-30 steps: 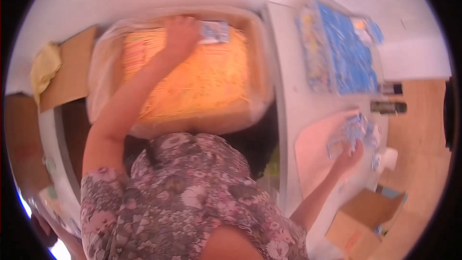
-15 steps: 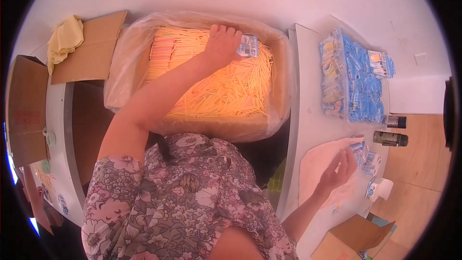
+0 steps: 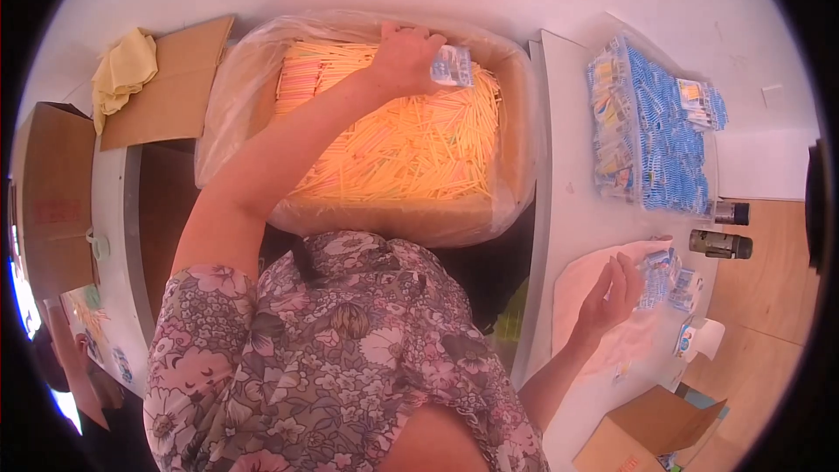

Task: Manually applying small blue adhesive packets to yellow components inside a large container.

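My left hand (image 3: 406, 61) is over the far part of a plastic-lined cardboard box (image 3: 350, 214). Its fingers are closed on a small blue-and-white packet (image 3: 452, 67), which sticks out to the right of the hand. Under that arm, the box holds a thick layer of thin, straw-like yellow and pink sticks (image 3: 411, 153). On the right, my right hand (image 3: 609, 295) hovers above a pink cloth (image 3: 572, 297) with its fingers bent and apart. Several blue-and-white packets (image 3: 660, 275) lie just beyond its fingertips.
A clear bin (image 3: 638, 201) full of blue packets stands at the far right of the white table (image 3: 568, 166). Two dark-capped bottles (image 3: 721, 245) and an open carton (image 3: 647, 428) are nearby. At left are cardboard (image 3: 166, 79), a yellow cloth (image 3: 127, 70) and another person's arm (image 3: 74, 367).
My left hand, with the packet, has shifted slightly up and to the right in the picture. My right hand has drawn back a little from the packets on the cloth.
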{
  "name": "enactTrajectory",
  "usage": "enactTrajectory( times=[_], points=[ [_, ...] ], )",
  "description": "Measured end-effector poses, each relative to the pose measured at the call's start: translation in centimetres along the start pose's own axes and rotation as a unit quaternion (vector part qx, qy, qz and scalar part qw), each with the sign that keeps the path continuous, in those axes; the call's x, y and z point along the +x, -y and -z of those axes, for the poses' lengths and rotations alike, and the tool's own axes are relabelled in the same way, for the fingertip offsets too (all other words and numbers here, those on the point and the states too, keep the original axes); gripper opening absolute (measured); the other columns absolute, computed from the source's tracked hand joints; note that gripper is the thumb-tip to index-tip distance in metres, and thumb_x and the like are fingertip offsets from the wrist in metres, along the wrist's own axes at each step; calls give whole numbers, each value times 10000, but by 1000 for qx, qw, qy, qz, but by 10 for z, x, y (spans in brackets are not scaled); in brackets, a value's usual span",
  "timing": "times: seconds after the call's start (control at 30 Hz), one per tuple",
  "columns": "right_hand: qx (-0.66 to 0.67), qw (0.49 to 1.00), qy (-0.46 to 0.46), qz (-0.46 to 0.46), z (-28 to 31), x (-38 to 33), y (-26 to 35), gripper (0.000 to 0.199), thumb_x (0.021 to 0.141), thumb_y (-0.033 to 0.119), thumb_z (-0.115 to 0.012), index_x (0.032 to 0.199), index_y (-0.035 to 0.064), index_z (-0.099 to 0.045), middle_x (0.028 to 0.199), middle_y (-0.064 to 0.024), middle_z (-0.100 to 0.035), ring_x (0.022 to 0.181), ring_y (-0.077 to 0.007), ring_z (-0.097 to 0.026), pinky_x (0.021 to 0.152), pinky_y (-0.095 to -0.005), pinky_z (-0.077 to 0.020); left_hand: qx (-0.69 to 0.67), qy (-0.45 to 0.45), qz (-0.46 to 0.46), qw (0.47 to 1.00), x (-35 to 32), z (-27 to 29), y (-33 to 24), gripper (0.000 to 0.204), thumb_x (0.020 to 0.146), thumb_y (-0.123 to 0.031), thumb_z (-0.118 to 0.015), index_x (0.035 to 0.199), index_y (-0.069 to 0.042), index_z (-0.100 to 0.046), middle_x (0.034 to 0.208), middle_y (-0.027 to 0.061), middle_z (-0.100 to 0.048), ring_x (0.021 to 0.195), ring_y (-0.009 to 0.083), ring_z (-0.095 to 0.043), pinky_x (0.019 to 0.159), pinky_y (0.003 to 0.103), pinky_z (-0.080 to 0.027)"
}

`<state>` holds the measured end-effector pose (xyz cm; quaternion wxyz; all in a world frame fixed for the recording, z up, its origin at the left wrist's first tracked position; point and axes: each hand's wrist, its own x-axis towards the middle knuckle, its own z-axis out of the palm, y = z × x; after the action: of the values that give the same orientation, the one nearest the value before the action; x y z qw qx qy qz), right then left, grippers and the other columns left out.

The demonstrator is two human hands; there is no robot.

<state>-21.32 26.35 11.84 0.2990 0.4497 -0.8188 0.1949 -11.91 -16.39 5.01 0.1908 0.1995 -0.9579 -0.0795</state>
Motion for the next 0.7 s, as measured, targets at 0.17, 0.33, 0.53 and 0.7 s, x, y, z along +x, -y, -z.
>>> enactTrajectory(
  times=[0.17, 0.33, 0.53, 0.7],
  points=[
    [18, 1000, -4, -10, -4, -2, 5, 148, 795, -68, -613, 929, -10, -628, 998, -130, -624, 903, -280, -578, 779, -360, -469, -123, -7, -1, 992, -13, 19, -2, 619, 580, -322, -773, 1118, -88, -578, 929, 113, -608, 915, 282, -580, 890, 433, -356],
    [58, 998, -8, 0, -17, -2, 12, 169, 793, -63, -614, 945, 11, -624, 999, -119, -620, 891, -276, -573, 764, -363, -461, -230, 85, -11, 969, -60, 15, -38, 673, 550, -305, -818, 1133, -84, -565, 960, 118, -595, 947, 278, -551, 869, 423, -358],
    [80, 997, 12, 17, -23, 2, 24, 174, 783, -82, -598, 939, -8, -617, 996, -133, -621, 892, -282, -582, 777, -358, -474, -117, 62, 8, 991, -82, -2, -46, 607, 605, -338, -800, 1115, -113, -559, 1018, 89, -594, 973, 266, -522, 824, 416, -319],
    [81, 997, 14, 17, -22, 3, 30, 173, 781, -83, -597, 932, -2, -621, 996, -137, -621, 883, -285, -584, 771, -356, -476, -120, 116, 63, 984, -61, -1, -48, 404, 650, -307, -775, 967, -117, -613, 940, 65, -637, 941, 251, -543, 788, 400, -317]
  ],
)
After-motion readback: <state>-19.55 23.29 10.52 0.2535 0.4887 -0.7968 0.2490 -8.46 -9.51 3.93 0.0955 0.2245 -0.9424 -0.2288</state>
